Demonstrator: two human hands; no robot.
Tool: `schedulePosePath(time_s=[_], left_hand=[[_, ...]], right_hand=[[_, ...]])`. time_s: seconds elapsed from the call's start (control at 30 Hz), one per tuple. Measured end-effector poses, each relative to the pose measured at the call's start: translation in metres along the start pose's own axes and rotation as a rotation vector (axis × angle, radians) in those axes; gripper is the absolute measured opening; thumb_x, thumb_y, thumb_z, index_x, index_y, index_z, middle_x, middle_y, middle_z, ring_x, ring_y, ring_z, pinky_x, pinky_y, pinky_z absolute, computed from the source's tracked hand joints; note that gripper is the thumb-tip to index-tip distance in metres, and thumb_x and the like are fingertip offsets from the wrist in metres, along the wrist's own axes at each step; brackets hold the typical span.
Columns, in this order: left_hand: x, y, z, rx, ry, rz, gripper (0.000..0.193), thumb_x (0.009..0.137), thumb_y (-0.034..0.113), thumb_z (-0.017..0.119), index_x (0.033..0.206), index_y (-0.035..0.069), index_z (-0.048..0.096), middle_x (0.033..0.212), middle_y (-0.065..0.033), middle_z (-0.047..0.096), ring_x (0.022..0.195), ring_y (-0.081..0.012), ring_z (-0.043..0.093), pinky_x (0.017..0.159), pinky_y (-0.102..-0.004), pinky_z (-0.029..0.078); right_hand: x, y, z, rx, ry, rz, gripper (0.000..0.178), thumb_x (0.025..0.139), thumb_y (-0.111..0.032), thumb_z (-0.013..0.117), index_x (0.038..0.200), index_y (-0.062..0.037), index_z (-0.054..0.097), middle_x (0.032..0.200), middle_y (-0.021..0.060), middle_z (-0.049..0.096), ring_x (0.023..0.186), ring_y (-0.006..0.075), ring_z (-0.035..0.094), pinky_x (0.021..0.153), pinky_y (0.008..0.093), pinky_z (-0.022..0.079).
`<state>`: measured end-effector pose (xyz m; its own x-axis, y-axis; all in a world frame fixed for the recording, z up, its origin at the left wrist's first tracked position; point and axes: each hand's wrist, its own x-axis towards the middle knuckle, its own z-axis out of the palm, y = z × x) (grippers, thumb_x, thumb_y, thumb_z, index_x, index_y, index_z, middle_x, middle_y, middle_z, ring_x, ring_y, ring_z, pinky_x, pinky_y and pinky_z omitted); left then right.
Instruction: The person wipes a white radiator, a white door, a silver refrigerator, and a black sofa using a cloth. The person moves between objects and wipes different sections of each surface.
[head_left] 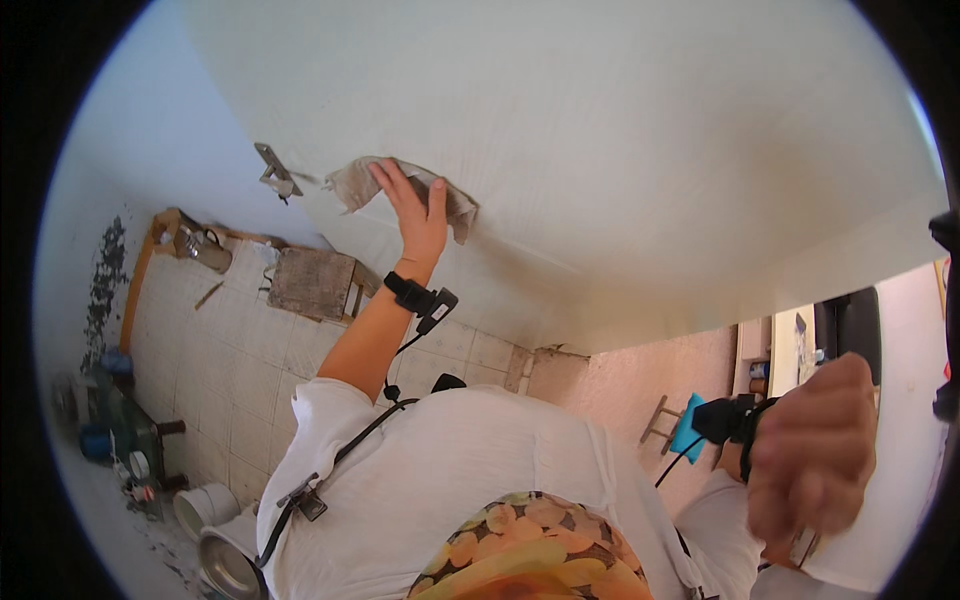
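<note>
Against the pale door (620, 130), my left hand (415, 215) presses a crumpled grey-brown cloth (355, 185). Its fingers lie over the cloth, which spreads to both sides of the hand. To the left of the cloth, a metal door handle (278, 172) with a long plate sits near the door's edge. My right hand (815, 450) is raised at the right, closed in a fist and slightly blurred, away from the door surface. Nothing shows in its fingers. Both wrists wear black straps with small devices and cables.
At the left, a worn wooden box (312, 283) and a metal kettle (212, 252) stand on the tiled floor (240, 370). A white bucket (205, 507) and a metal basin (228, 565) are at lower left. Beyond the door is a stool with a blue cushion (688, 428).
</note>
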<state>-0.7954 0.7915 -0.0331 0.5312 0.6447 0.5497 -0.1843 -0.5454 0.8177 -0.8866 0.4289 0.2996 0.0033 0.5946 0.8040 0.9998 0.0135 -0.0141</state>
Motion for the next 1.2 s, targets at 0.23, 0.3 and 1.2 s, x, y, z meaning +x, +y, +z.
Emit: schedulePosePath(time_s=[0.23,0.3,1.2], left_hand=[[0.000,0.000,-0.009,0.037,-0.050,0.041,0.093,0.102,0.039,0.061,0.161,-0.006,0.005,0.167,-0.0325,-0.009,0.156,-0.0479,0.001,0.125,-0.0506,0.014],[0.001,-0.002,-0.012,0.033,-0.071,0.035,0.093,0.102,0.040,0.061,0.161,-0.006,0.006,0.167,-0.0322,-0.009,0.156,-0.0477,0.002,0.125,-0.0505,0.015],[0.001,-0.002,-0.010,0.076,-0.100,0.001,0.096,0.104,0.046,0.057,0.161,-0.007,0.001,0.167,-0.0307,-0.015,0.157,-0.0452,-0.007,0.126,-0.0506,0.011]], right_hand=[[0.041,-0.008,0.006,0.303,-0.058,-0.196,0.043,0.099,-0.034,0.067,0.139,-0.0271,0.054,0.097,0.0027,0.069,0.072,0.0164,0.060,0.057,0.0289,0.043],[0.046,0.003,0.003,0.357,-0.141,-0.396,0.034,0.098,-0.036,0.068,0.128,-0.0248,0.058,0.092,0.0013,0.065,0.070,0.0154,0.059,0.056,0.0288,0.043],[0.019,-0.008,0.010,0.241,0.373,0.125,0.026,0.102,-0.040,0.058,0.097,-0.0144,0.060,0.077,-0.0010,0.059,0.060,0.0132,0.051,0.053,0.0316,0.036]])
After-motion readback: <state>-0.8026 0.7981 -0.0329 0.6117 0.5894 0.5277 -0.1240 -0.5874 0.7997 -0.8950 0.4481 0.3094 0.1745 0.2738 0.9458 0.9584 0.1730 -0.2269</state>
